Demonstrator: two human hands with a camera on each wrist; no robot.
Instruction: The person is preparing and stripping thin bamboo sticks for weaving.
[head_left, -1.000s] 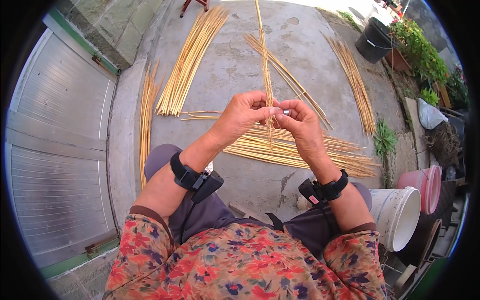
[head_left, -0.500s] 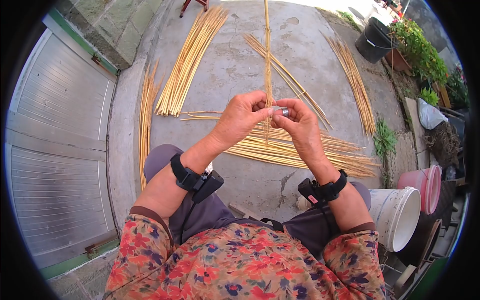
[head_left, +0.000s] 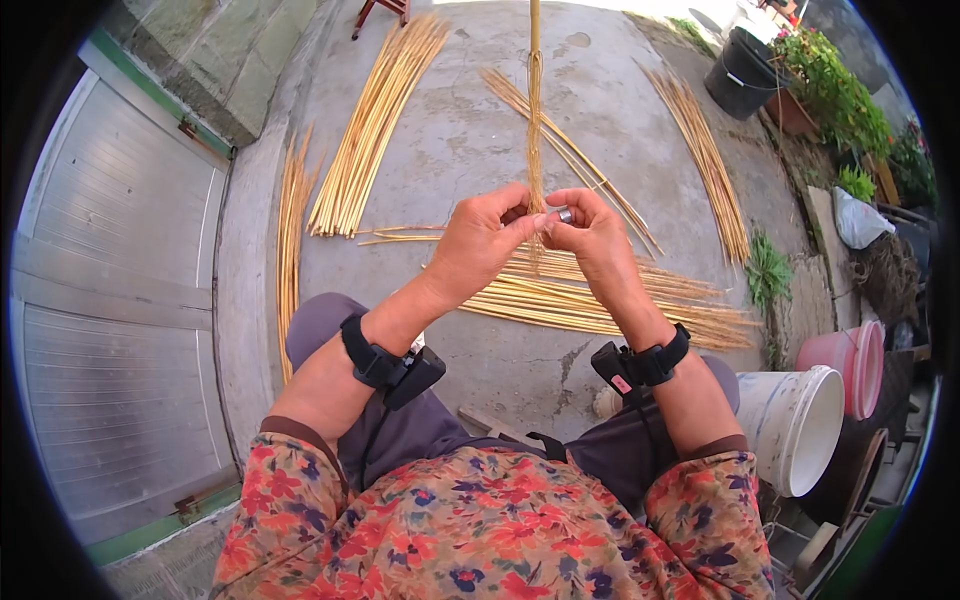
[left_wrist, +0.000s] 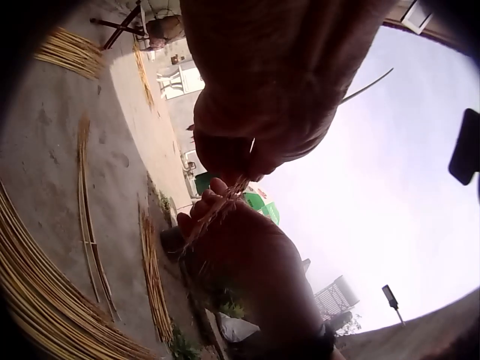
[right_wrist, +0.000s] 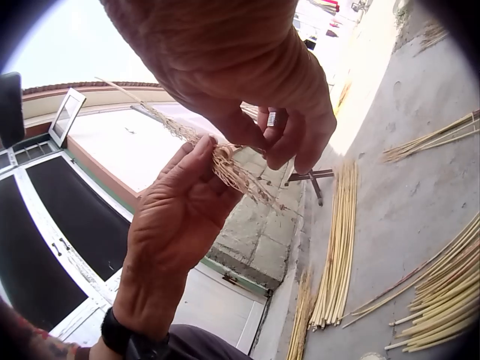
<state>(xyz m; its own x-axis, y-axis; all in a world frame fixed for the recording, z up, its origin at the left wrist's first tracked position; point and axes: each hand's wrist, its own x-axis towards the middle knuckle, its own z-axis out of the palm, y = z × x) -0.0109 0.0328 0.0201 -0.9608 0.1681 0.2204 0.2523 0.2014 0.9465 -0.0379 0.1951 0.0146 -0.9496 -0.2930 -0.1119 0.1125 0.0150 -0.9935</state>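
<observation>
One dry stalk (head_left: 535, 90) hangs between your two hands in a concrete yard, held over a spread of loose stalks (head_left: 550, 303) lying on the ground (head_left: 460, 150). In the last second, its far end has swung over from a slight leftward lean, and the stem now runs almost straight up the head view. Your left hand (head_left: 478, 240) keeps its place on the brushy head (head_left: 536, 165), while your right stays close beside it. The change looks like a small adjustment of the grip, not a release; the fingertip work on the strands appears unfinished.

Your left thumb pinches the brushy head against the fingers. Your right hand (head_left: 598, 245), a ring (head_left: 565, 215) on one finger, has its fingers bent, with thumb and fingertips seemingly pinching a few strands; their exact contact is partly hidden.

The long axis leads away from your body. The bare end points forward and upward, cut off by the top edge of the head view, and the frayed tips hang down toward you, just past your fingers. Seen from your right wrist, the same line slants from upper left to lower right.
</observation>
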